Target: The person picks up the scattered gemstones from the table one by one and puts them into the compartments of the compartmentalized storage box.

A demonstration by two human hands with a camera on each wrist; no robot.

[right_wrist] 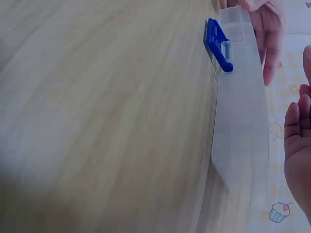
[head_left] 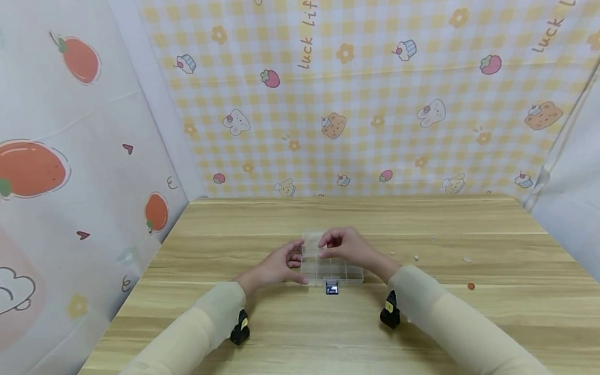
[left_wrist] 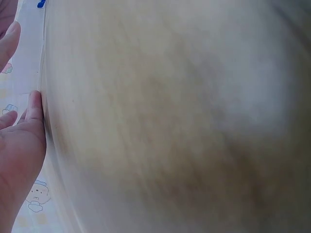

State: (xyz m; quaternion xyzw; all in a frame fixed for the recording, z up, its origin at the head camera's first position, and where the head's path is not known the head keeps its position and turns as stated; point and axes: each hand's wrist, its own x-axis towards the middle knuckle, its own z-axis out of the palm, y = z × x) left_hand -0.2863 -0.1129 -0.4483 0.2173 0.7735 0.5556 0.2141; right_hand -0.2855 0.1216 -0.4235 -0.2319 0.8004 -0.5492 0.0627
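Note:
A clear plastic compartment box [head_left: 355, 274] lies on the table, its blue latch [head_left: 332, 288] on the side towards me. My left hand [head_left: 278, 266] holds the box at its left end, thumb at the front corner and fingers along the side. Over the back left compartments is my right hand [head_left: 350, 248], its fingers bent and the thumb and index tips close together. I cannot tell whether something small sits between them. In the right wrist view the box [right_wrist: 240, 126] shows edge-on, with the left hand [right_wrist: 267, 31] at its far end and the right hand [right_wrist: 299, 145] above it.
To the right of the box several small pale pieces lie scattered, among them a whitish bit [head_left: 467, 259] and a round one [head_left: 416, 258]. An orange-red piece [head_left: 471, 286] is nearer me. A patterned cloth [head_left: 356, 90] hangs behind the wooden table [head_left: 301, 350].

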